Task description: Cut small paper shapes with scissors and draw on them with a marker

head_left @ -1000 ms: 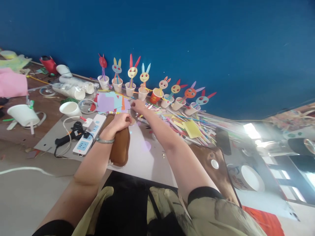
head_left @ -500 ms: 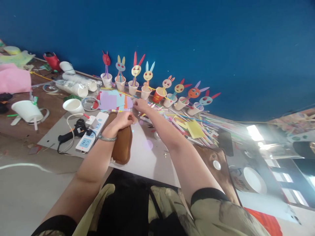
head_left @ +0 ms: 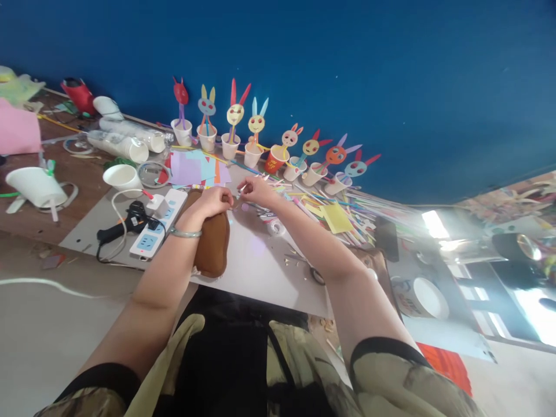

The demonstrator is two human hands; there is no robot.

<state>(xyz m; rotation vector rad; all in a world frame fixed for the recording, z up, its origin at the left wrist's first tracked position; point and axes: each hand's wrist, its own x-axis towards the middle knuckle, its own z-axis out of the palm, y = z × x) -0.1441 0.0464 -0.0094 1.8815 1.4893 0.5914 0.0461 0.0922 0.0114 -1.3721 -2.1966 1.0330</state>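
Note:
My left hand [head_left: 217, 200] is above the far end of a brown pouch [head_left: 214, 249], its fingers curled in a pinch. What it holds, if anything, is too small to make out. Just to its right, my right hand [head_left: 256, 190] has thumb and fingers pinched around a tiny whitish piece I cannot identify. A roll of clear tape [head_left: 275, 227] lies on the grey board below the right hand. Scissors [head_left: 317, 275] are partly covered by my right forearm. Beyond the hands are sheets of coloured paper [head_left: 187, 168].
Along the blue wall stand several paper cups with rabbit-faced figures [head_left: 235, 116]. A white power strip [head_left: 150, 237] and a black glue gun [head_left: 115, 231] lie at left, near a white cup [head_left: 122, 176]. Coloured strips and a yellow paper [head_left: 337, 217] are at right.
My right hand has drawn back slightly from the coloured paper and now pinches something whitish. The right forearm has shifted, baring the tape roll and scissors. The whole view has shifted a little.

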